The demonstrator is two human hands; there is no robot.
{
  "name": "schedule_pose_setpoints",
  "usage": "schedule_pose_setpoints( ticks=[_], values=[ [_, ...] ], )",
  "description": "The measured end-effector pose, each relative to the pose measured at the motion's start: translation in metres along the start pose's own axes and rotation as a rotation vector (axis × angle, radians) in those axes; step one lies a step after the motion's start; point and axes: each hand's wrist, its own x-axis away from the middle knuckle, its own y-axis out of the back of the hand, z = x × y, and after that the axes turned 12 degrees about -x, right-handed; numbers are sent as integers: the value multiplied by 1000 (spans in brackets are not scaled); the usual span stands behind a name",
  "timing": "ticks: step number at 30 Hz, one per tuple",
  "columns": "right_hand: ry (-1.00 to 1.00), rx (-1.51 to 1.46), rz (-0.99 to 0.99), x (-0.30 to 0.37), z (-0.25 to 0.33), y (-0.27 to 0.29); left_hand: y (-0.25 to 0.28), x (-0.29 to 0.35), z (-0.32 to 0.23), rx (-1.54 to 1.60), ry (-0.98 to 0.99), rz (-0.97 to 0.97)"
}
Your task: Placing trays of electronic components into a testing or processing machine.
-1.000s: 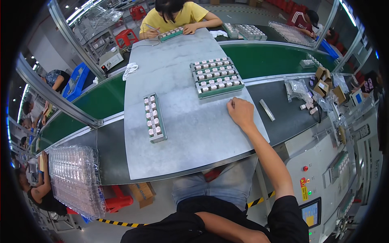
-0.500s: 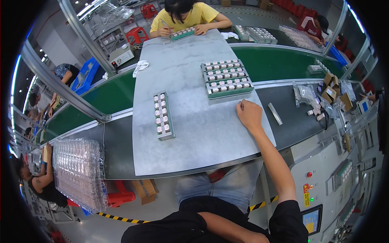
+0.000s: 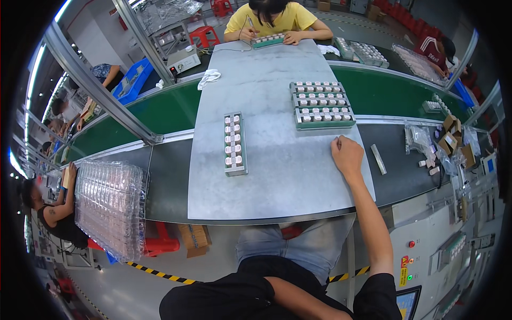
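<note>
My right hand rests on the grey board near its right edge, fingers curled into a loose fist with nothing visible in them. Just beyond it sit three green-and-metal racks side by side, holding rows of small white-topped cylindrical parts. A single similar rack stands apart on the left half of the board. My left forearm lies across my body at the lower edge, and my left hand is out of view.
Across the board a person in yellow works on another rack with a corded pen-like tool. A metal strip lies right of the board. Clear plastic trays are stacked at left. A white cloth lies at the board's far left edge.
The whole view has shifted, so the board and racks appear farther right and slightly higher. My right hand keeps its place on the board, still curled.
</note>
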Motion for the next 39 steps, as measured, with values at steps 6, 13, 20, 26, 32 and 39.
schedule_pose_setpoints(
  ticks=[6,13,20,26,32,39],
  values=[
    [14,4,-15,0,-3,-1,1,1,2,18,-14,12],
    [8,-6,-9,0,2,1,16,16,-17,-109,162,-134],
    [-1,3,-27,2,-6,-5,115,112,-165,-1316,940,-709],
    [13,-22,-35,0,-7,3,198,191,-391,-2196,772,-1233],
    [12,-52,-5,-2,1,0,186,314,-472,-1997,509,-1820],
    [29,-52,-36,1,-4,2,202,321,-450,-2093,875,-1610]
  ],
)
